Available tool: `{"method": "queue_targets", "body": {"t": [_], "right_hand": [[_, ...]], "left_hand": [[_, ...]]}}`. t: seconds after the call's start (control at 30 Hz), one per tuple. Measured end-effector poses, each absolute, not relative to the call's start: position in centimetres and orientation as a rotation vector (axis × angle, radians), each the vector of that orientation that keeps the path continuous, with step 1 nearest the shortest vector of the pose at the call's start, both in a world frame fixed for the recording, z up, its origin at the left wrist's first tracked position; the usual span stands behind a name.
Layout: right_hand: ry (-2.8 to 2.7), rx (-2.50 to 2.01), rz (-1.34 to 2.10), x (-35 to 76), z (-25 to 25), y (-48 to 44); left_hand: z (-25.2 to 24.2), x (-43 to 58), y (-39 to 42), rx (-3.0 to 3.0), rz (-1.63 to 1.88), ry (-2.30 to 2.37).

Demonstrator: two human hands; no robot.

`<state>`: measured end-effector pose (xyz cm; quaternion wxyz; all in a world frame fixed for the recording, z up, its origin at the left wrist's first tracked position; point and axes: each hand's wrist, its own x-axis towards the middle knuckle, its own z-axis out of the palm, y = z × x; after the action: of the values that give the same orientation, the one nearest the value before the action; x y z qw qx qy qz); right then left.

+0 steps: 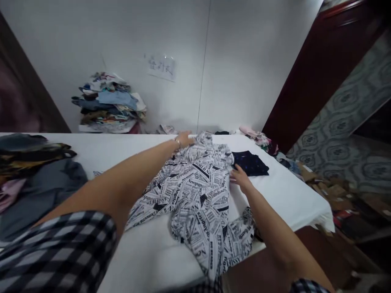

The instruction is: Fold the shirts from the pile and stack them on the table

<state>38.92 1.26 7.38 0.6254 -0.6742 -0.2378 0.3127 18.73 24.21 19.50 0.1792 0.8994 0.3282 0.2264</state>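
Note:
A white shirt with black newspaper print (200,191) lies spread and wrinkled over the white-covered table, its lower part hanging down at the near edge. At its far left edge, my left hand (184,139) is closed on the cloth, the fingertips partly hidden by the fabric. My right hand (240,178) grips the shirt's right edge with bent fingers. Just beyond that hand is a folded dark navy garment (252,163) with small blue spots, partly covered by the shirt.
A tall stack of folded clothes (110,103) stands at the back left against the wall. Dark and grey garments (45,183) are heaped on the near left. Pink and patterned clothes (258,137) lie at the far right corner. Cardboard pieces (332,193) fill the floor at right.

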Motion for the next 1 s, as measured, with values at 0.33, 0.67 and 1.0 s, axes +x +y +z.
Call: {"method": "queue_targets", "body": {"t": [0.33, 0.67, 1.0], "right_hand": [[-0.931, -1.684, 0.73, 34.2, 4.1, -8.5], [-1.776, -1.914, 0.383, 27.2, 3.1, -14.9], [-0.524, -1.514, 0.437, 33.7, 9.2, -16.9]], "left_hand": [[10.9, -2.2, 16.6, 2.685, 0.364, 0.999], [4.9, -10.9, 9.6, 2.776, 0.287, 1.157], [8.0, -10.7, 8.5, 2.841, 0.751, 1.038]]}}
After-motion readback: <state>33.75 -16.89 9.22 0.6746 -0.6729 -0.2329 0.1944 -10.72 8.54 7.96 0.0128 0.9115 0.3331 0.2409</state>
